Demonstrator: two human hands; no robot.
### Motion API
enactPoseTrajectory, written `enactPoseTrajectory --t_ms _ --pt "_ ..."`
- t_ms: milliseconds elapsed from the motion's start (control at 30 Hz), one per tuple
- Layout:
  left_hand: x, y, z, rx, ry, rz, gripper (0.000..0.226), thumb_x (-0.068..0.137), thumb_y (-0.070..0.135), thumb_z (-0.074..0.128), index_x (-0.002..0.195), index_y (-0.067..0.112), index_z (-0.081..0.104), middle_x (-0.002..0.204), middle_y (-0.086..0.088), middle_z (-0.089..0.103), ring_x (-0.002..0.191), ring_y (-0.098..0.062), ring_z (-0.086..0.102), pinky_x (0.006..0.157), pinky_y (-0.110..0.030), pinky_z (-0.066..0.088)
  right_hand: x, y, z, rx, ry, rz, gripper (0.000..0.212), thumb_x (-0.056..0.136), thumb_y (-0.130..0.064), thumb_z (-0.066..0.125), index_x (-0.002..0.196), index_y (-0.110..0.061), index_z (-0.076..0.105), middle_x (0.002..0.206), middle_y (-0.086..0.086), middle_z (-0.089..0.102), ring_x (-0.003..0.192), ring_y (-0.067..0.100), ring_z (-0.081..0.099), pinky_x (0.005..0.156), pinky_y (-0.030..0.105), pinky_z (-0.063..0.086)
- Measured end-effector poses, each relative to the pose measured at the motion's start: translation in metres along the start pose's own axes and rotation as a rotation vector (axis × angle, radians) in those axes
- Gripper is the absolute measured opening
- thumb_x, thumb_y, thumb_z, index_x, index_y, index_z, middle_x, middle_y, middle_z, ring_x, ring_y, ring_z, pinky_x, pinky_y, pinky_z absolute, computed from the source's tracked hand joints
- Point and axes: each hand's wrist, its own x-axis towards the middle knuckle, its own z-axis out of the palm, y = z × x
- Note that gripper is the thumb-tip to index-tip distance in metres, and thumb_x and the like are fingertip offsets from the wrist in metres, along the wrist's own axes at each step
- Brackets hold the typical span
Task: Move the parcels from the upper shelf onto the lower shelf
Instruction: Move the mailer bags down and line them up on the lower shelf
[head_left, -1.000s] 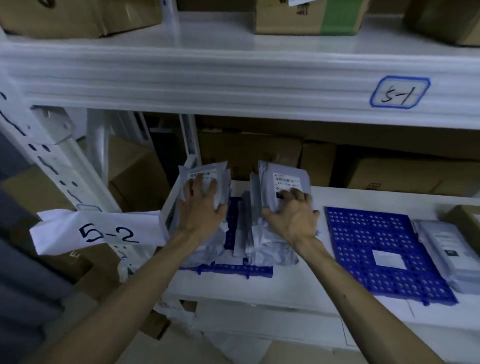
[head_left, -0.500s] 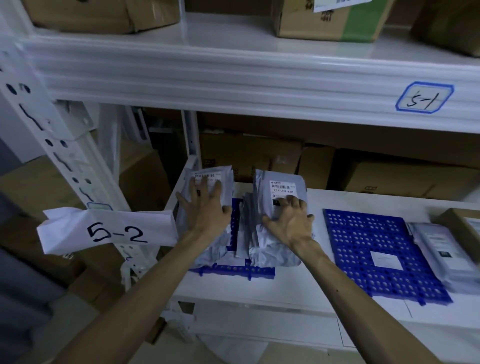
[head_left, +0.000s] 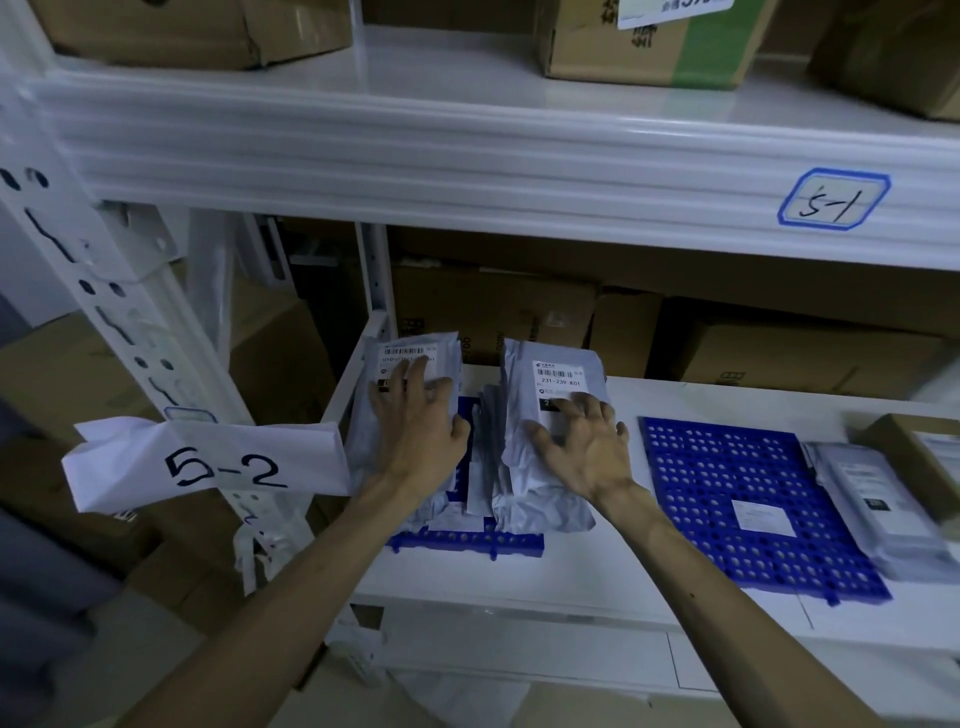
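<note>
Two stacks of crinkled grey plastic parcels are set side by side on a blue perforated mat (head_left: 467, 543) on the white lower shelf (head_left: 519, 587). The left stack (head_left: 363, 447) is pressed by the flat, spread left hand (head_left: 415, 431), and the right stack (head_left: 522, 467) by the right hand (head_left: 587, 447), fingers splayed, nothing gripped.

White steel shelving (head_left: 363, 171) with slotted upright (head_left: 104, 312), paper tag marked 5-2 (head_left: 218, 457), blue-bordered label 5-1 (head_left: 831, 200) on the upper beam, brown cardboard boxes (head_left: 493, 312) stacked behind, blue perforated mat (head_left: 727, 467), dim bluish light
</note>
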Motion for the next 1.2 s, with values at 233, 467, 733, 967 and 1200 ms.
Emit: enactPoseTrajectory --t_ms 233,467,733,967,1200 --pt "-0.011 0.011 0.004 -0.193 0.092 0.122 0.047 0.089 0.027 0.061 0.132 0.012 0.053 0.148 -0.013 0.032 0.14 -0.03 0.023 0.115 -0.053 0.021 -0.022 0.014 -0.011 0.04 0.115 0.059 0.06 0.091 -0.057 0.047 0.137 -0.02 0.046 0.146 0.007 0.037 0.133 0.026 0.03 0.109 0.046 0.025" --pt "-0.025 0.059 0.014 -0.279 0.077 0.276 0.042 0.081 0.02 0.068 0.119 0.007 0.059 0.137 -0.016 0.044 0.127 -0.036 0.04 0.105 -0.055 0.036 -0.057 0.052 -0.032 0.064 0.168 0.171 0.058 0.092 -0.051 0.049 0.138 -0.017 0.047 0.148 0.009 0.036 0.135 0.028 0.029 0.109 0.048 0.028" --pt "-0.063 0.171 0.026 -0.312 0.048 0.325 0.042 0.085 0.021 0.067 0.125 0.009 0.059 0.144 -0.015 0.042 0.13 -0.034 0.04 0.105 -0.048 0.04 -0.108 0.154 -0.078 0.084 0.213 0.232 0.055 0.092 -0.046 0.051 0.137 -0.016 0.047 0.146 0.011 0.038 0.132 0.03 0.035 0.107 0.046 0.033" --pt "-0.109 0.303 0.04 -0.322 0.0 0.395 0.047 0.09 0.024 0.062 0.134 0.009 0.052 0.15 -0.013 0.037 0.136 -0.03 0.035 0.112 -0.042 0.029 -0.159 0.27 -0.133 0.116 0.266 0.275 0.052 0.092 -0.044 0.051 0.134 -0.013 0.051 0.14 0.011 0.047 0.127 0.03 0.041 0.104 0.047 0.038" --pt "-0.134 0.412 0.065 -0.36 -0.063 0.466 0.044 0.088 0.025 0.064 0.128 0.011 0.054 0.145 -0.011 0.041 0.13 -0.027 0.041 0.106 -0.04 0.037 -0.204 0.358 -0.172 0.09 0.319 0.339 0.046 0.093 -0.038 0.052 0.132 -0.013 0.052 0.14 0.009 0.047 0.125 0.03 0.044 0.1 0.043 0.04"
